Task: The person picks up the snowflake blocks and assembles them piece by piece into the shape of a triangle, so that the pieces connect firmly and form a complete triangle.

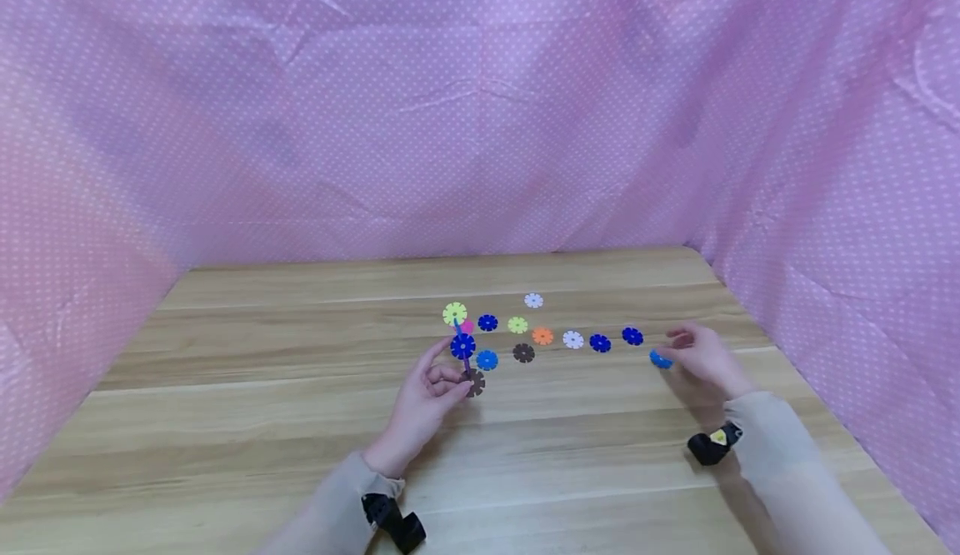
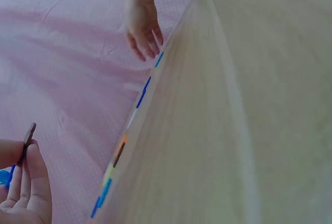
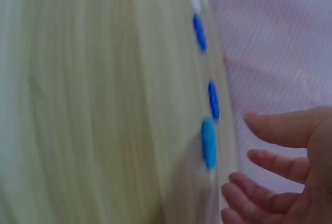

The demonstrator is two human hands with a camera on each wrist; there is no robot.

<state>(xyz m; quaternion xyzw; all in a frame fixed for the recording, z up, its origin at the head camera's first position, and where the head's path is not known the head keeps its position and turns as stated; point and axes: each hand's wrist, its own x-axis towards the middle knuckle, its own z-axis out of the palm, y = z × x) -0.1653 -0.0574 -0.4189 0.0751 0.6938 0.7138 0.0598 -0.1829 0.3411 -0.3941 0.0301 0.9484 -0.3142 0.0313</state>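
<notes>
My left hand (image 1: 423,401) pinches a brown notched disc (image 1: 476,383) between thumb and fingertips. That disc belongs to a joined chain of slotted plastic discs, with a dark blue disc (image 1: 462,347) in its middle and a lime disc (image 1: 454,313) at its top. In the left wrist view the pinched brown disc (image 2: 27,142) appears edge-on. My right hand (image 1: 703,357) hovers by a light blue disc (image 1: 661,359) at the right end of the loose discs. In the right wrist view, its fingers spread loosely beside the light blue disc (image 3: 208,143), holding nothing.
Loose discs lie across the wooden table (image 1: 585,447): a white one (image 1: 533,300), an orange one (image 1: 542,336), a second brown one (image 1: 523,352) and several blue ones. A pink dotted cloth (image 1: 480,122) encloses the table's back and sides.
</notes>
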